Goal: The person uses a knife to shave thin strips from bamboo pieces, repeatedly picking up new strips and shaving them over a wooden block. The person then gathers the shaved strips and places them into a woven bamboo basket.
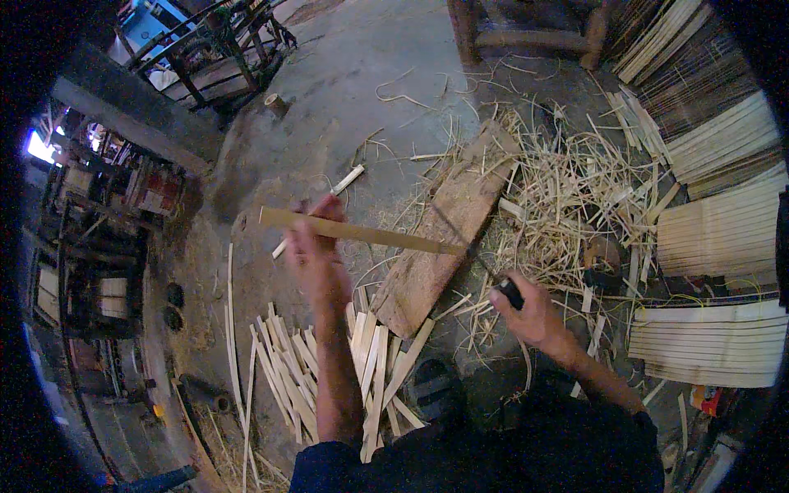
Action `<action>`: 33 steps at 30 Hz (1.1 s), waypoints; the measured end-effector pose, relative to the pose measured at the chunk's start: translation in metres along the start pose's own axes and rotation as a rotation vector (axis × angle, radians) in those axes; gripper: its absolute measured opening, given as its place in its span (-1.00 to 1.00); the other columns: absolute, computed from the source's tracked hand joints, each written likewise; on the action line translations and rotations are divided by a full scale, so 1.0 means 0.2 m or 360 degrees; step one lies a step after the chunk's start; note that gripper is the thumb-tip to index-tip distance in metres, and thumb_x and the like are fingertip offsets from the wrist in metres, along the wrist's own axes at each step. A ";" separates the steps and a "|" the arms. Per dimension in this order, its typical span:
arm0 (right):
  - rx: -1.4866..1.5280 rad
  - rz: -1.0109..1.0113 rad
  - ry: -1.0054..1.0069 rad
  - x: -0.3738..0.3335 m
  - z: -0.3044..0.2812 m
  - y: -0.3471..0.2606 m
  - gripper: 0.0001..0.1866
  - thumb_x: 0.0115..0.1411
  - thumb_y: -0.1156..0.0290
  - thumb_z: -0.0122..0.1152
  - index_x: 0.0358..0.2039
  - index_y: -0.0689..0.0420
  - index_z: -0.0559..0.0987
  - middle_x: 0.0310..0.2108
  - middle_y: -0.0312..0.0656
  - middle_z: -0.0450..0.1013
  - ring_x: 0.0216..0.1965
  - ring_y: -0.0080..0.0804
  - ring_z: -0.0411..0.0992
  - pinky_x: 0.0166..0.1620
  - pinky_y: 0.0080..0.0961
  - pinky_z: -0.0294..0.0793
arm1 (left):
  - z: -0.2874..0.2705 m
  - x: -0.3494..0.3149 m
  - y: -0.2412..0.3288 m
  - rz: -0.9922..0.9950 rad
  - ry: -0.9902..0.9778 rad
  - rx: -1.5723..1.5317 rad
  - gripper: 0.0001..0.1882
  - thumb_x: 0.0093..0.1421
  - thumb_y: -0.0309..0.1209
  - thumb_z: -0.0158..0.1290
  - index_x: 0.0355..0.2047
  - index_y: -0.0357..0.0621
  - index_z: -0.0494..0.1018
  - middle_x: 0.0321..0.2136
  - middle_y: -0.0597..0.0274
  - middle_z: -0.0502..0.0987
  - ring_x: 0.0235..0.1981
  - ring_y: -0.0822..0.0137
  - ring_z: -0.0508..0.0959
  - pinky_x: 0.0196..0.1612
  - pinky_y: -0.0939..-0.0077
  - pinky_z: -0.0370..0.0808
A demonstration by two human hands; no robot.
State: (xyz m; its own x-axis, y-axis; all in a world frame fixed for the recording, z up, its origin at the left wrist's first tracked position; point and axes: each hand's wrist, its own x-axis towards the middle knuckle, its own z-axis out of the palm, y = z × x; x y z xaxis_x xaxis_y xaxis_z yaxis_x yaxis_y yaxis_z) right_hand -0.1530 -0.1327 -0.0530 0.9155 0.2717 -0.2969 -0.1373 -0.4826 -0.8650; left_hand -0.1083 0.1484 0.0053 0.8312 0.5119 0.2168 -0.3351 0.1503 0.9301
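My left hand (314, 251), slightly blurred, is closed around a flat, pale bamboo strip (382, 237). The strip's far end reaches right, over a thick wooden plank (444, 226) on the floor. In my right hand (532, 315) is a knife (508, 292), gripped by its black handle. Its thin dark blade points up and left and crosses the strip near the strip's right end; whether the two touch I cannot tell. Beneath my left forearm lies a pile of cut bamboo strips (374, 361).
A tangled heap of bamboo shavings (575, 185) spreads right of the plank. Slatted bamboo mats (711, 345) line the right side. A wooden frame (534, 39) stands at the far end. Long thin strips (237, 353) lie at left, and a cluttered rack (99, 246) stands beyond them.
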 end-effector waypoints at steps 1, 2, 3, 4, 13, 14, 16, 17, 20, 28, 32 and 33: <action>0.0061 -0.0043 -0.0050 -0.03 0.01 -0.01 -0.52 0.18 0.08 0.09 -0.08 0.23 0.43 -0.39 0.01 0.52 -0.37 -0.10 0.51 -0.29 -0.29 0.47 | 0.03 0.03 0.06 0.0056 0.0138 -0.0178 -0.71 0.35 -0.27 -0.20 -0.08 -0.22 0.28 -0.24 0.03 0.50 -0.17 0.28 0.49 -0.07 0.37 0.42; -0.0025 -0.0222 -0.0039 -0.03 0.04 0.00 -0.51 0.23 0.06 0.02 -0.03 0.21 0.39 -0.39 0.07 0.50 -0.34 -0.02 0.51 -0.28 -0.25 0.47 | 0.02 0.04 0.09 0.0156 0.0219 -0.0206 -0.75 0.35 -0.26 -0.20 -0.16 -0.20 0.29 -0.34 0.11 0.45 -0.28 0.34 0.45 -0.19 0.43 0.40; 0.0023 -0.0288 -0.0124 -0.04 0.05 -0.03 -0.51 0.23 0.04 0.01 -0.04 0.20 0.39 -0.39 0.10 0.49 -0.33 0.01 0.50 -0.28 -0.23 0.47 | 0.02 0.04 0.12 0.0259 0.0298 -0.0232 -0.76 0.34 -0.24 -0.19 -0.25 -0.17 0.30 -0.43 0.18 0.40 -0.39 0.39 0.40 -0.30 0.49 0.38; 0.0075 -0.0339 -0.0207 -0.05 0.06 -0.08 -0.51 0.23 0.03 0.00 -0.05 0.20 0.39 -0.39 0.12 0.48 -0.32 0.04 0.50 -0.28 -0.21 0.47 | 0.03 0.03 0.11 0.0346 0.0373 -0.0255 -0.75 0.34 -0.22 -0.19 -0.33 -0.15 0.30 -0.53 0.26 0.35 -0.50 0.45 0.36 -0.41 0.55 0.36; -0.0260 -0.0561 -0.0108 -0.02 0.19 -0.01 -0.53 0.21 0.05 0.03 -0.08 0.19 0.40 -0.47 0.15 0.45 -0.43 0.09 0.47 -0.38 -0.16 0.45 | 0.15 -0.25 0.13 0.0567 0.0705 0.0102 -0.69 0.30 -0.13 -0.16 -0.48 -0.04 0.25 -0.59 0.36 0.33 -0.61 0.44 0.28 -0.51 0.60 0.28; -0.0241 -0.0655 0.0030 -0.02 0.22 0.04 -0.53 0.21 0.04 0.03 -0.09 0.19 0.41 -0.47 0.14 0.46 -0.43 0.09 0.47 -0.39 -0.17 0.45 | 0.14 -0.25 0.11 0.0610 0.0692 0.0306 -0.73 0.29 -0.18 -0.12 -0.47 -0.05 0.24 -0.58 0.36 0.33 -0.61 0.44 0.29 -0.52 0.59 0.27; -0.0197 -0.0574 0.0024 -0.02 0.23 0.13 -0.53 0.21 0.02 0.02 -0.10 0.17 0.43 -0.45 0.11 0.48 -0.42 0.08 0.48 -0.37 -0.18 0.46 | 0.11 -0.25 0.09 0.0640 0.0627 0.0571 -0.82 0.24 -0.32 -0.05 -0.44 -0.07 0.23 -0.57 0.35 0.33 -0.61 0.44 0.29 -0.53 0.58 0.26; -0.0216 -0.0326 0.0011 -0.01 0.18 0.21 -0.51 0.21 0.01 0.00 -0.07 0.18 0.42 -0.41 0.12 0.48 -0.38 0.09 0.48 -0.33 -0.16 0.46 | 0.10 -0.25 0.09 0.0638 0.0577 0.0614 -0.85 0.20 -0.40 -0.01 -0.42 -0.08 0.22 -0.56 0.35 0.33 -0.60 0.43 0.30 -0.53 0.57 0.26; -0.0282 0.0154 -0.0056 0.03 0.05 0.37 -0.47 0.23 -0.02 -0.04 -0.02 0.19 0.41 -0.32 0.13 0.49 -0.30 0.10 0.48 -0.23 -0.12 0.47 | 0.11 -0.26 0.10 0.0656 0.0381 -0.0032 -0.82 0.15 -0.47 0.03 -0.41 -0.10 0.21 -0.56 0.34 0.32 -0.60 0.42 0.31 -0.55 0.57 0.24; -0.0333 -0.0078 0.0047 0.08 0.14 0.55 -0.50 0.24 -0.01 -0.08 -0.06 0.18 0.41 -0.32 0.19 0.46 -0.22 0.14 0.43 -0.21 -0.13 0.39 | 0.13 -0.22 0.22 0.0447 0.0554 0.0195 -0.65 0.35 -0.14 -0.22 -0.51 -0.05 0.21 -0.70 0.43 0.15 -0.70 0.59 0.08 -0.66 0.67 0.01; -0.0409 0.0187 -0.0065 0.11 0.14 0.64 -0.42 0.23 -0.01 -0.05 0.02 0.24 0.38 -0.18 0.20 0.45 -0.10 0.12 0.41 -0.05 -0.15 0.39 | -0.22 -0.28 0.52 0.0009 0.0288 0.1072 -0.66 0.35 -0.18 -0.20 -0.48 -0.12 0.32 -0.67 0.38 0.25 -0.65 0.55 0.18 -0.59 0.63 0.14; -0.0399 0.0111 0.0010 0.09 0.16 0.66 -0.46 0.24 0.03 -0.03 0.01 0.26 0.39 -0.20 0.21 0.45 -0.12 0.14 0.42 -0.09 -0.17 0.40 | -0.30 -0.32 0.54 -0.0102 0.0187 0.1364 -0.66 0.35 -0.20 -0.20 -0.47 -0.14 0.35 -0.66 0.37 0.27 -0.64 0.54 0.20 -0.56 0.62 0.17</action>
State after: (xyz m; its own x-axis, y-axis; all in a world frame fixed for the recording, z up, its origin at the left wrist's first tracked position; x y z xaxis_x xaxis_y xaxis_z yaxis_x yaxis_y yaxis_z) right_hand -0.1663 -0.1659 -0.1860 0.9095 0.2255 -0.3493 -0.1031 -0.6916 -0.7149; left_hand -0.2235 0.1833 0.0736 0.7699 0.6156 0.1681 0.2000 -0.4829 0.8525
